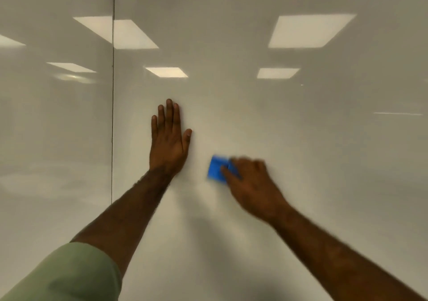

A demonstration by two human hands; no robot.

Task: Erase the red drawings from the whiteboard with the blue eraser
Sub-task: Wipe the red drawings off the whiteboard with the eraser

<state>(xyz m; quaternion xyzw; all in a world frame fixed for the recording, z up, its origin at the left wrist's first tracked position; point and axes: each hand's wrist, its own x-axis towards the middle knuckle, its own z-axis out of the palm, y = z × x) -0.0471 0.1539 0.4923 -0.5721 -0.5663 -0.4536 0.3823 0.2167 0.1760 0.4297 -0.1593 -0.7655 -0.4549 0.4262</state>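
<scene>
A glossy whiteboard (254,120) fills the whole view. No red drawing shows anywhere on it. My left hand (168,142) lies flat against the board with its fingers pointing up and slightly spread, holding nothing. To its right, my right hand (250,180) presses the blue eraser (216,168) against the board; both are motion-blurred. The eraser's right part is hidden under my fingers.
A thin dark vertical seam (112,92) splits the board into panels, left of my left hand. Ceiling lights reflect as bright patches (308,31) across the upper board. My green sleeve (69,275) shows at the bottom left.
</scene>
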